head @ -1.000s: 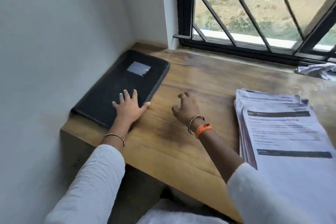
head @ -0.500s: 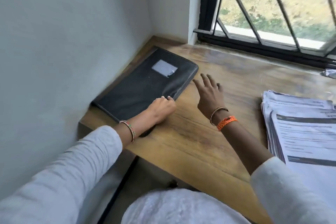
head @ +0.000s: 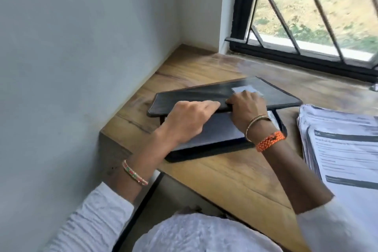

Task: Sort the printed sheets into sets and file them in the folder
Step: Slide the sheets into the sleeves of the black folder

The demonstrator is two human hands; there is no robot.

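Note:
A black folder (head: 196, 96) with a pale label lies on the wooden desk (head: 225, 176), its front cover raised a little off the base. My left hand (head: 188, 122) grips the cover's near edge, with fingers tucked under it. My right hand (head: 245, 106) holds the same edge further right, fingers over the top by the label. A grey inner page shows in the gap below the cover. A thick stack of printed sheets (head: 343, 149) lies to the right of the folder, apart from both hands.
A pale wall runs along the desk's left side. Behind the desk is a barred window (head: 306, 26) with a black frame. The desk's near edge ends above my lap, with a black frame leg below it.
The folder lay shut by the wall; both hands have slid it toward the middle of the desk, taken its near edge and lifted the cover partway. The head view shifted left.

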